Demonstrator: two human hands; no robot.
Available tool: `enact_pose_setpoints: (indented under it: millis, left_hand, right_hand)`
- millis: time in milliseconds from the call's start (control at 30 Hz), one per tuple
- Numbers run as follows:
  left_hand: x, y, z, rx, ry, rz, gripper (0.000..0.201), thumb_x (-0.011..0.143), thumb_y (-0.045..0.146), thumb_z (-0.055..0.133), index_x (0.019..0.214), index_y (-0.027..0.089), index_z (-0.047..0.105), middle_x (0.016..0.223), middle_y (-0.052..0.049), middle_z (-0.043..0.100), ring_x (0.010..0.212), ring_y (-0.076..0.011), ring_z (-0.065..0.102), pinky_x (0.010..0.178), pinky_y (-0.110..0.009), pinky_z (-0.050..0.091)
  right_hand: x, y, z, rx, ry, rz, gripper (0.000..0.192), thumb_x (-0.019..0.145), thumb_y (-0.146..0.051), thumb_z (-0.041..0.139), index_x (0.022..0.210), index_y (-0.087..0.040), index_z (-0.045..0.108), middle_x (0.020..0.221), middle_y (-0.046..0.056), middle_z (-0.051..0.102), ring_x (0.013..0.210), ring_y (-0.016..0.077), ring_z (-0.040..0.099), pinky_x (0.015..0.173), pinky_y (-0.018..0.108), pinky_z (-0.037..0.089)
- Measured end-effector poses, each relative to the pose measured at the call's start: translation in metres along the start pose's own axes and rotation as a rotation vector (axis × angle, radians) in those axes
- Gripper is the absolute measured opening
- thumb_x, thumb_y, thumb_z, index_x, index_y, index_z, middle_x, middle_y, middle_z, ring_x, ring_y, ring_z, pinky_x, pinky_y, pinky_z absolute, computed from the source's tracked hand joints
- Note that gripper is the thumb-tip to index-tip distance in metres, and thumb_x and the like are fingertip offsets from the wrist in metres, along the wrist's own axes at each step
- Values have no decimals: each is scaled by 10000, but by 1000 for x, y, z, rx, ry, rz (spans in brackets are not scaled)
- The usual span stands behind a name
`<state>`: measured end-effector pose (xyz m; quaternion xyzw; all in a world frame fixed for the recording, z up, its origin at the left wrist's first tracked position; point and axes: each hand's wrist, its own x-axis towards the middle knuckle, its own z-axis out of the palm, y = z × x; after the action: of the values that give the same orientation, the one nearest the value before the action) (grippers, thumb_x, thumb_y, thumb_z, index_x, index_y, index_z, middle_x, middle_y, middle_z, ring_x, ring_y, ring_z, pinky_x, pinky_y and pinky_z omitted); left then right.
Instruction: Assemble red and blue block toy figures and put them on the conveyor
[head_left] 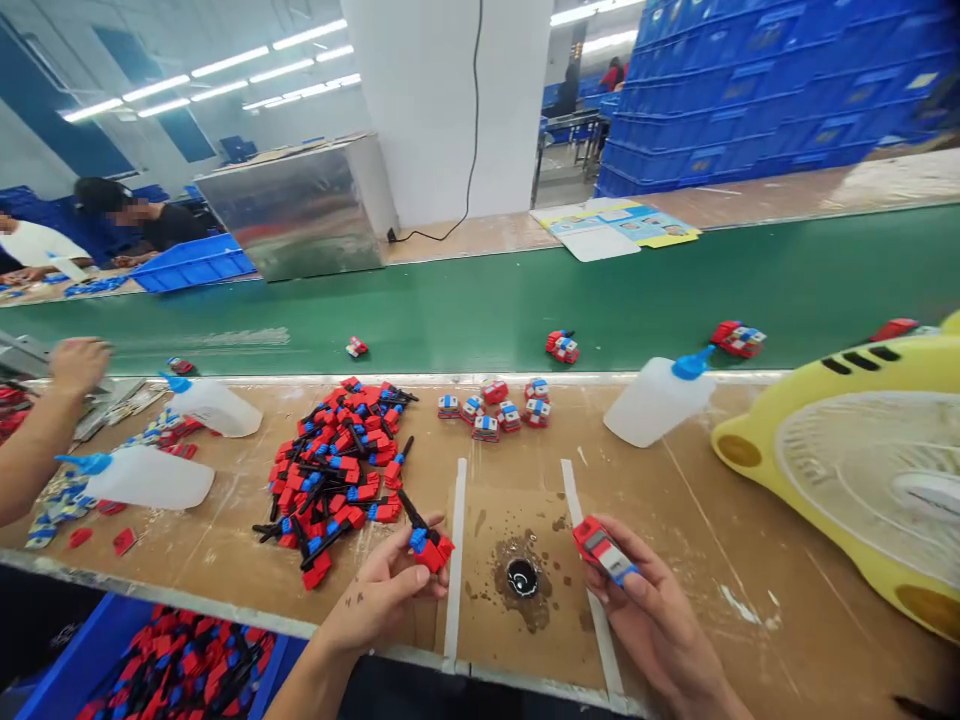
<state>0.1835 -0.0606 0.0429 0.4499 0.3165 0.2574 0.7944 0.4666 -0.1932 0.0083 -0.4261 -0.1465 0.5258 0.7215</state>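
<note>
Worn brown workbench [750, 560] fills the lower frame, green conveyor belt [480, 300] across the middle, blue crates [750, 90] stacked upper right; no writing legible anywhere. Left hand [382, 590], lower centre, fingers curled and pinched on a red-blue-black plastic part [427, 545] just right of the loose pile of same parts [337, 470]. Right hand [652, 610], lower right, clamped on a red toy car [602, 548] beside a small dark round dish [521, 576]; white squeeze bottle [656, 400] with blue cap and yellow fan [862, 470] at right.
</note>
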Motion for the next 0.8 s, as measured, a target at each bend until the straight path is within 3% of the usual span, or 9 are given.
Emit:
enact_pose_setpoints:
  millis: [100,200,267,400,500,800]
  left_hand:
    - [0,5,6,134,-121,26,492,822,294,765,1282,219,610,994,-68,651,856,-196,657,768,-313,545]
    - [3,13,17,355,-159,138,454,819,276,762,1245,230,611,1059,-70,648,953,-217,649,842,-319,534]
    - [7,20,27,659,-231,273,385,836,206,713,1207,234,609,1124,-80,628,1034,-223,626,911,-322,508]
    - [19,37,46,1394,-570,672,335,882,62,533,1141,257,617,1237,-112,582,1009,-216,605,857,-320,520]
    - [27,44,57,1692,-735,868,279,951,97,483,1146,248,615,1228,-142,587,967,-223,599,825,-336,537]
    - [37,43,65,1839,-850,762,276,971,133,500,1200,242,607,1257,-134,578,1010,-246,589,848,-366,550]
  right_hand:
    - [-3,0,-2,16,-4,-12,581,649,-449,888,1165,-238,726,991,92,705,698,177,569,632,288,499]
    - [-6,1,-7,20,9,-8,561,665,-439,879,1167,-241,722,995,93,703,724,189,575,654,303,504]
    - [-8,2,-10,14,14,-13,558,672,-442,875,1171,-247,718,1016,98,706,755,200,591,669,311,511]
    - [-13,2,-13,-9,22,-26,568,657,-450,884,1164,-251,720,1041,106,716,820,228,632,694,325,528]
    - [-15,2,-14,-2,15,-38,561,658,-436,891,1159,-250,721,1042,106,725,845,228,650,708,317,534]
    - [-17,7,-12,-29,-42,-67,597,623,-396,928,1148,-236,693,1066,109,733,948,256,687,792,323,548]
